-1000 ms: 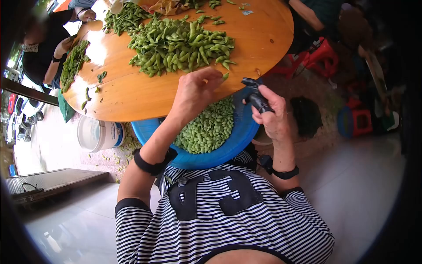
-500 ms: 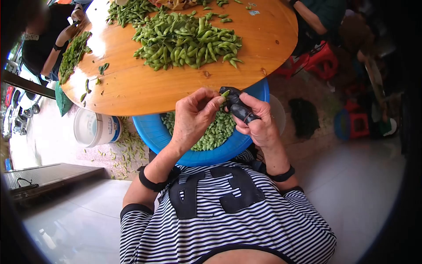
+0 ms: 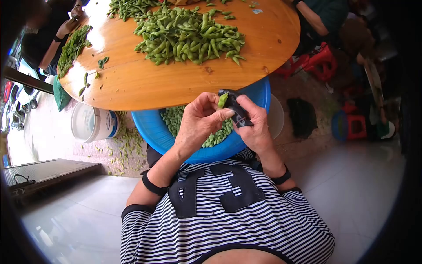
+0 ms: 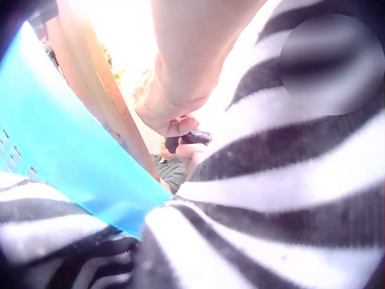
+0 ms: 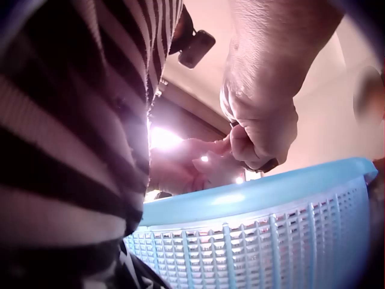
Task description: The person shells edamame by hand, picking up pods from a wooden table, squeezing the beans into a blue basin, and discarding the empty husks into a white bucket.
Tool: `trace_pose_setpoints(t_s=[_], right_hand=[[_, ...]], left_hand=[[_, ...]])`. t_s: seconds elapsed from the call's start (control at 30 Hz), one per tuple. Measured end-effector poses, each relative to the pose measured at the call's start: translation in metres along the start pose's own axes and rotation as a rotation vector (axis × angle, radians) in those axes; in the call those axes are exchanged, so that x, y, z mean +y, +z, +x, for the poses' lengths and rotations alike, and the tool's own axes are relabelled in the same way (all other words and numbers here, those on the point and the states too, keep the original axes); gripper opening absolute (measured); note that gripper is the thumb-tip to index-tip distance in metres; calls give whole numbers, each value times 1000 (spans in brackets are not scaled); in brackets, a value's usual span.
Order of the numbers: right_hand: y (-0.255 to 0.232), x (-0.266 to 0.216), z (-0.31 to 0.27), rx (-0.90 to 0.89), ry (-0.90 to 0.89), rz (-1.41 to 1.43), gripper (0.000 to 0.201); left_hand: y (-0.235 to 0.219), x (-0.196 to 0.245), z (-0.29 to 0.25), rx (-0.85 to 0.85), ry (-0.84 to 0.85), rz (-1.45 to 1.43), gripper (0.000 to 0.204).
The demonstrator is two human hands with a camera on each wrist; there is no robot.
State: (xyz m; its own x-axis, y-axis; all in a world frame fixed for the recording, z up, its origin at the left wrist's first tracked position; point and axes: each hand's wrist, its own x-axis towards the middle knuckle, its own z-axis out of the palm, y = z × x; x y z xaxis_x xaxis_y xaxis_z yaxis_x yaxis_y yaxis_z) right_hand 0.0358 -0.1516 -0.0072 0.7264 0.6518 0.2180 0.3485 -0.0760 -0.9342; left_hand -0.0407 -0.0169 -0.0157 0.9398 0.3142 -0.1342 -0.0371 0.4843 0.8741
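My left hand (image 3: 196,119) pinches a green edamame pod (image 3: 223,100) between thumb and fingers. My right hand (image 3: 256,125) grips a small black hand tool (image 3: 234,104), whose exact kind I cannot tell. The pod lies against the tool's left side, with both hands close together over a blue plastic basket (image 3: 149,127). Shelled green beans (image 3: 173,118) fill the basket's bottom, partly hidden by the hands. In the left wrist view the tool (image 4: 195,137) shows shiny and dark between the fingers. The right wrist view shows the curled right hand (image 5: 261,129) above the basket's lattice wall (image 5: 264,241).
A large heap of pods (image 3: 189,37) lies on the wooden table (image 3: 145,90), whose curved edge overhangs the basket. A white bucket (image 3: 85,123) stands at left, with scattered husks (image 3: 125,149) on the floor. Another person (image 3: 48,42) sits at the far left, near red stools (image 3: 323,64) opposite.
My left hand has brought a pod from the table's edge down and right to the black tool. The right hand has moved down and left to meet it; the hands are now together.
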Motion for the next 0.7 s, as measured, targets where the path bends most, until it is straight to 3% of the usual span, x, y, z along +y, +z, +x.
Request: trace_pose_setpoints(t_s=[0.17, 0.27, 0.33, 0.47, 0.7], right_hand=[[6, -12, -5, 26, -104, -172, 39], [5, -9, -4, 83, -146, -185, 38], [-3, -7, -3, -5, -58, -165, 35], [-6, -4, -3, -81, 10, -86, 32], [5, -6, -13, 49, -143, -333, 38]], left_hand=[[-8, -4, 3, 0, 35, 69, 10], [-9, -5, 5, 57, 161, 266, 15], [-20, 4, 8, -93, -5, 109, 20], [-35, 7, 12, -212, -199, 48, 26], [-16, -1, 5, -146, -193, -59, 16]])
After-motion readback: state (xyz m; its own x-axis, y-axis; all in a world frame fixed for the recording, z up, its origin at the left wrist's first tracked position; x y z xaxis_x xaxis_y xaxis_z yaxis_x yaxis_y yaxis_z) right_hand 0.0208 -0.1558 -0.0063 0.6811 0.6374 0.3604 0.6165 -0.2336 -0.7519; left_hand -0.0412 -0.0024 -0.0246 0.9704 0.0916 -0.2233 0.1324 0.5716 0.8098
